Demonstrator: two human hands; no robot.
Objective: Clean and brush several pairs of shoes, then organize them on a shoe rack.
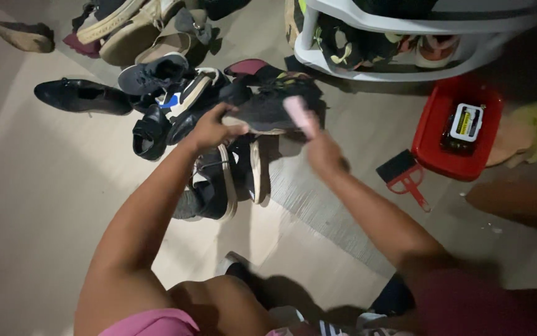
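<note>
The dark sneaker looks like matt knit cloth with a pale rubbery sole. Right of it, the red tub is smooth, glossy plastic, and the yellow rag beyond it soft cloth. Left of the sneaker, a black dress shoe has a faintly shiny leather look.

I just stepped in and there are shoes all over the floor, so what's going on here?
A person sits on the floor among a heap of shoes. Their left hand holds up a dark sneaker by its sole edge, while the right hand presses a pink, blurred object against it. A red tub with a small container inside and a red-handled brush lie to the right, below a white shoe rack.
</note>
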